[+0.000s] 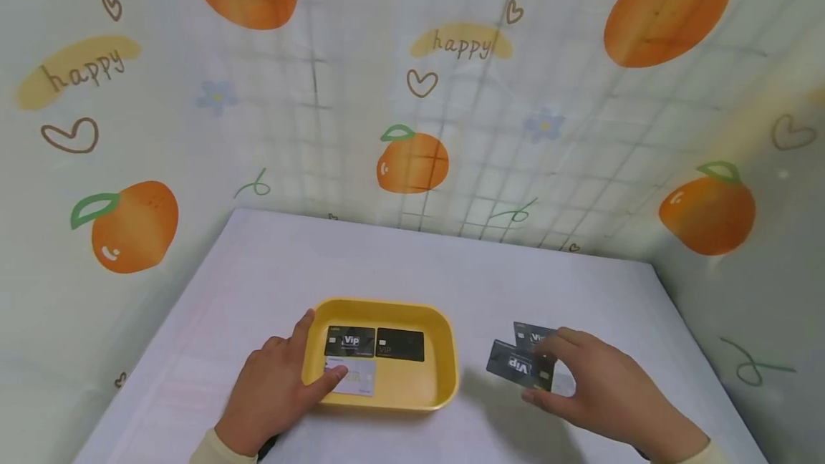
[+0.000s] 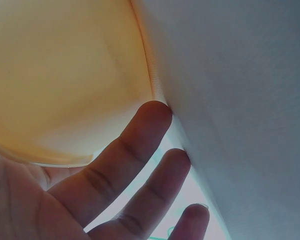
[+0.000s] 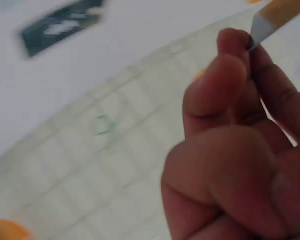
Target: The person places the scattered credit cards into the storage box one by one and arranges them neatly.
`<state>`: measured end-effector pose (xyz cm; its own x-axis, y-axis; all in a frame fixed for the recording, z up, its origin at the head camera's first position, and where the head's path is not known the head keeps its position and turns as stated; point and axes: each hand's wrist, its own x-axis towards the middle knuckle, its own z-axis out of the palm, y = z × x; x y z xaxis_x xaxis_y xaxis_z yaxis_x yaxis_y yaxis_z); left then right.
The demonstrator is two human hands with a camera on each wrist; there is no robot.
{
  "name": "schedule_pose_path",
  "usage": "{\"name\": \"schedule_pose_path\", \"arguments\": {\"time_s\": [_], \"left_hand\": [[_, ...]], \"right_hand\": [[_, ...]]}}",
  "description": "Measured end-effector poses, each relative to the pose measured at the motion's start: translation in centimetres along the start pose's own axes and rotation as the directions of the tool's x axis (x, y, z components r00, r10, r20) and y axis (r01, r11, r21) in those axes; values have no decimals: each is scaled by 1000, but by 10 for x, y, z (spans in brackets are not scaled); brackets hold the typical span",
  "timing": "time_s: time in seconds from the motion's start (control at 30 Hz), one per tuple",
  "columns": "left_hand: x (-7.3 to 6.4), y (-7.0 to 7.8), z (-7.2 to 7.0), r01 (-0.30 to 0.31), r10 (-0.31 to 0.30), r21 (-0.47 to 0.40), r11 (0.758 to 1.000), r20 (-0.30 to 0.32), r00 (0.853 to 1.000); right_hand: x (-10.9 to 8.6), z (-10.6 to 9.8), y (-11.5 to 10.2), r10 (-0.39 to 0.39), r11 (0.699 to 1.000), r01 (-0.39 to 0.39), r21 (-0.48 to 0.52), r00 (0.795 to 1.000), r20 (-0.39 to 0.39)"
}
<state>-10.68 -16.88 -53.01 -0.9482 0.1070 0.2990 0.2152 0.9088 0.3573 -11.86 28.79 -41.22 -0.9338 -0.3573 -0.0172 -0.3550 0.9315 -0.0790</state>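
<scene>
My left hand (image 1: 273, 382) holds the left edge of a yellow tray (image 1: 441, 321), thumb over the rim and fingers along the outer wall. In the left wrist view, fingertips (image 2: 157, 112) touch the white surface beside the tray. Two black VIP cards, one on the left (image 1: 351, 349) and one on the right (image 1: 401, 346), lie inside, with a pale card (image 1: 361, 382) partly under the thumb. My right hand (image 1: 596, 385) pinches a dark VIP card (image 1: 509, 362) above the table. Another dark VIP card (image 1: 527, 331) lies behind it, partly covered by the fingers.
The white tabletop (image 1: 290, 249) carries the tray and cards. Pale cloth (image 1: 348, 163) printed with oranges and hearts hangs at the back and both sides. A black band (image 1: 266, 446) shows at the left wrist.
</scene>
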Motion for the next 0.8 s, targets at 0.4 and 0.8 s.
{"name": "schedule_pose_path", "arguments": {"time_s": [0.4, 0.8], "left_hand": [[3, -3, 3, 14, -14, 2, 1000, -4, 1000], [5, -3, -1, 22, -22, -1, 1000, 23, 999]], "right_hand": [[72, 7, -79, -375, 923, 365, -126, 925, -67], [105, 33, -118, -493, 856, 485, -180, 870, -1]]}}
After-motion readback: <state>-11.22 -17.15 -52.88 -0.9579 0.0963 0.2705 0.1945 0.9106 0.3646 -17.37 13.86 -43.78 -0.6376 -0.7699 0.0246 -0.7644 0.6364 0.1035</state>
